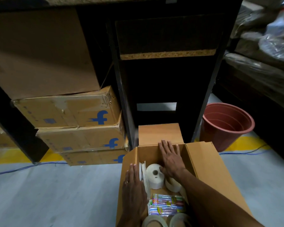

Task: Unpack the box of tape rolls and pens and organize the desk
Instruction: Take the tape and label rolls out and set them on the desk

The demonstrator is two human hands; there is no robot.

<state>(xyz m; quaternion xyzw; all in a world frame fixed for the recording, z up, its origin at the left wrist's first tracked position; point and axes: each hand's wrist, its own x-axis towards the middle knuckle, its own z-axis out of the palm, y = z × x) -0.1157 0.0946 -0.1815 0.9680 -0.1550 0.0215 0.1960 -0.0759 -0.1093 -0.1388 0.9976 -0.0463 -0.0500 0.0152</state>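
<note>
An open cardboard box sits on the floor at the bottom centre, flaps spread. Inside stand a white roll, another white roll partly under my right forearm, a packet of coloured pens, white sheets along the left wall, and clear tape rolls at the near end. My left hand lies flat with straight fingers against the box's left flap. My right hand reaches into the box with fingers spread straight toward the far wall, thumb touching the white roll.
A dark desk frame stands right behind the box. Stacked cardboard cartons fill the left under the desk. A red bucket stands on the floor at right. A blue cable runs across the grey floor.
</note>
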